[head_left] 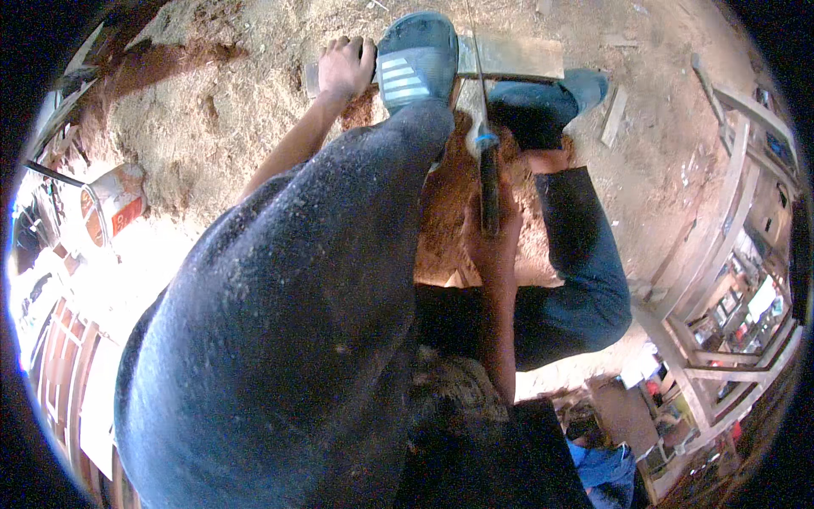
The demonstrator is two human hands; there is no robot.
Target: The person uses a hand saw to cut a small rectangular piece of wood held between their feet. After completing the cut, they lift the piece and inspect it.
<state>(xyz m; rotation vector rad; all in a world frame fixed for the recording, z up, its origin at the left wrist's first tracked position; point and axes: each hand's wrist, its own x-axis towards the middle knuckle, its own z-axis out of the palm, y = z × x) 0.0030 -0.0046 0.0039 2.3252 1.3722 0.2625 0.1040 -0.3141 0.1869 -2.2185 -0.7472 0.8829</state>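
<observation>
Plainly, the writing in view sits on the bucket (114,206) at the left, a whitish one with a round mark and a red-orange patch; the lettering is too small to make out for certain. The left shoe (418,64) carries a row of pale stripes across its grey upper. The bucket tilts on its side or leans, and glare hides what it holds. At the lower right, a crumpled blue cloth (604,469) lies near a brown panel (623,413).

The person's right grip (498,214) is closed around the black handle of a long, thin-bladed tool (489,182) with a blue ring; its blade crosses above the board (517,58), and whether it touches the wood cannot be told. The board lies flat on the dusty ground (246,64), under the left shoe. The left grip (346,69) rests on its left end, fingers close together; whether they pinch the edge cannot be told. The right shoe (583,92) is just beside the board's right end.
</observation>
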